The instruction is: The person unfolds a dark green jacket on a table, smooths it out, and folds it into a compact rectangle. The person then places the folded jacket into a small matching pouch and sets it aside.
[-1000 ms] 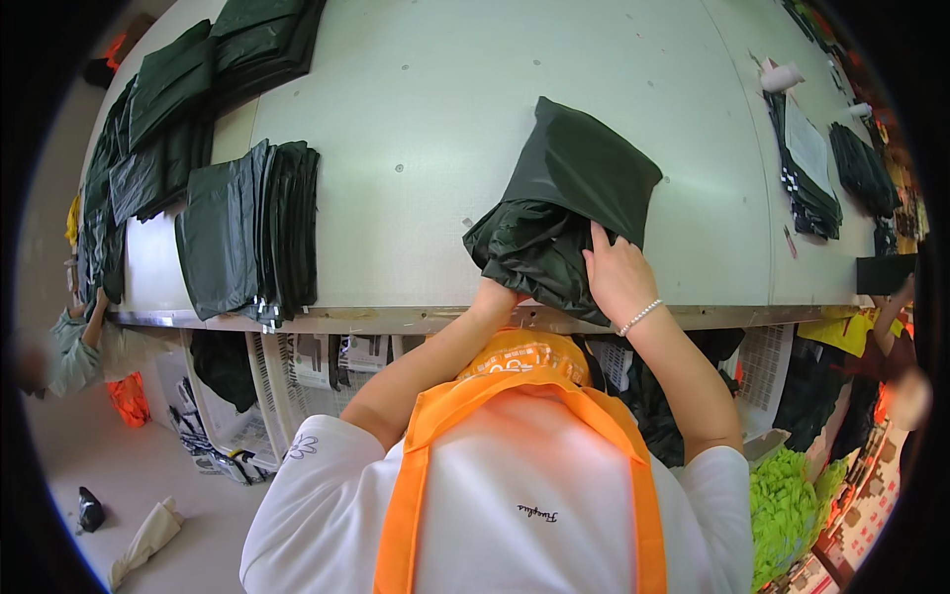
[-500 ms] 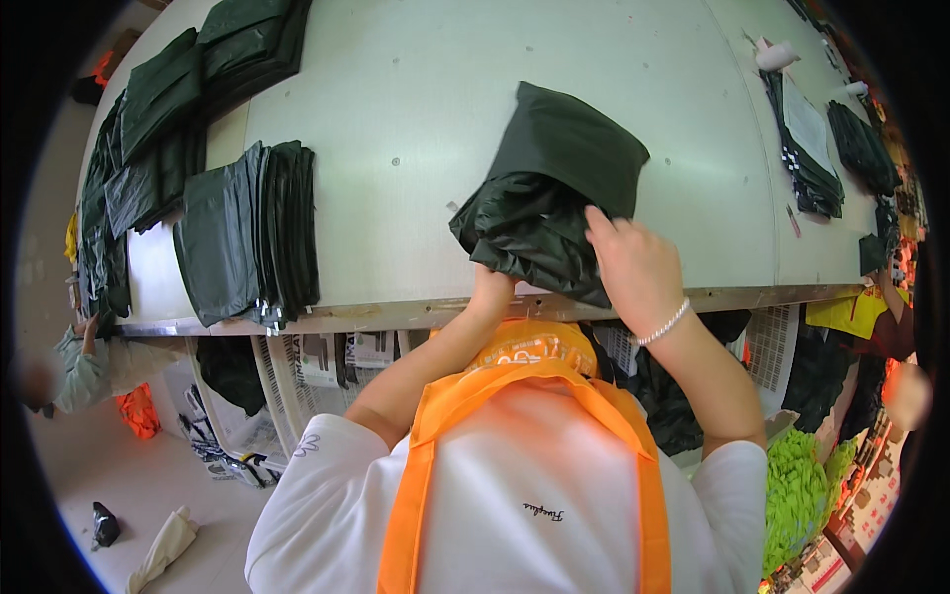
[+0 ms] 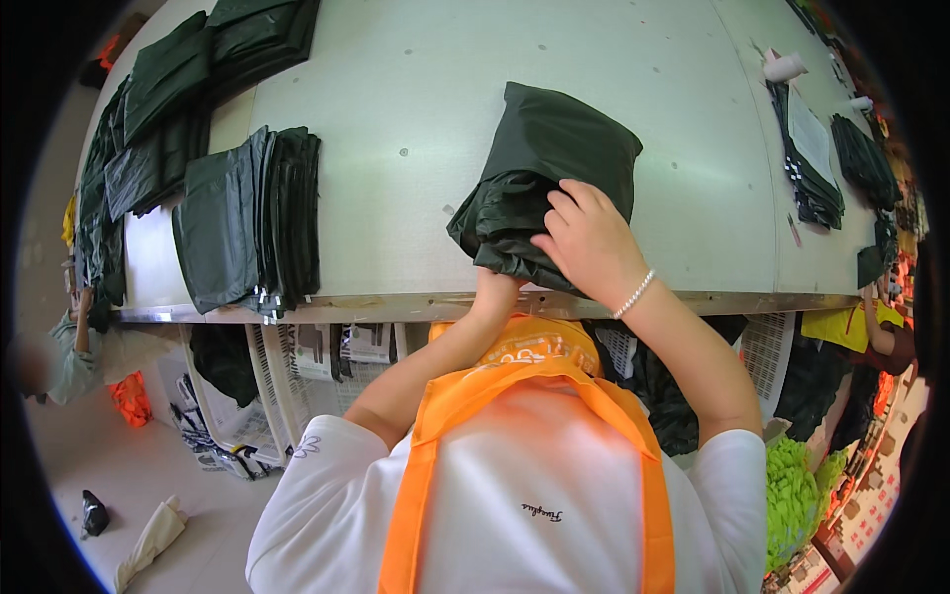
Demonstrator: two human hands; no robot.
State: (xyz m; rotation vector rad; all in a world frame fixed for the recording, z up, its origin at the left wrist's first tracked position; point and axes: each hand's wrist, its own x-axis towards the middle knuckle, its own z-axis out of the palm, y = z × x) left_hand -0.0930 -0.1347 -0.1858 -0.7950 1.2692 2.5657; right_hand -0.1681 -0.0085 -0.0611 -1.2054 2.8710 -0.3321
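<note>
A dark green fabric bundle (image 3: 569, 139) lies at the table's near edge in front of me. Its far part is a smooth, flat panel like a pouch, and crumpled folds of the same cloth bulge from its near side. My left hand (image 3: 497, 293) holds the near edge from below, its fingers hidden beneath the cloth. My right hand (image 3: 592, 238) is bent over the folds at the right, with thumb and fingers closed on the cloth where it meets the smooth panel. A pearly bracelet circles the right wrist.
A stack of folded dark green pieces (image 3: 247, 218) lies to the left, more piles (image 3: 163, 84) behind it. Dark bundles (image 3: 813, 163) and a white roll (image 3: 785, 67) are at the far right. White crates (image 3: 262, 386) stand under the table (image 3: 396, 208). Other people work at both sides.
My right hand has moved left and farther onto the folds, its fingers now against the cloth. The crumpled part is pressed in more compactly. My left hand stays beneath the bundle.
</note>
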